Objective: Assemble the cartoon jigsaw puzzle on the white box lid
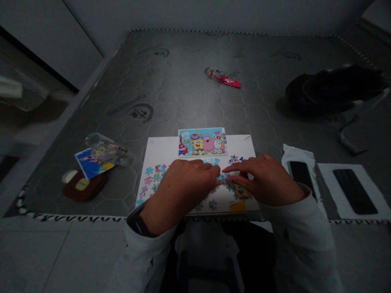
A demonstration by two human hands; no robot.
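Over a white board (159, 148) strewn with jigsaw pieces (148, 180), both hands come close together. My left hand (189, 179) is closed, its fingers curled down and the fingertips mostly hidden. A small blue puzzle piece (223, 177) lies between thumb and forefinger of my right hand (265, 177), which form a pinch. Just below it are yellow printed pieces (241, 191), partly under the right hand. A cartoon picture card (203, 142) lies at the board's far edge. More pieces are hidden beneath my hands.
Left of the board lie a blue printed card (96, 165), a clear plastic bag (100, 142) and a brown pouch (81, 187). A red packet (224, 78) lies farther back. Two dark phones (356, 191) (301, 175) and a black bag (330, 91) are on the right.
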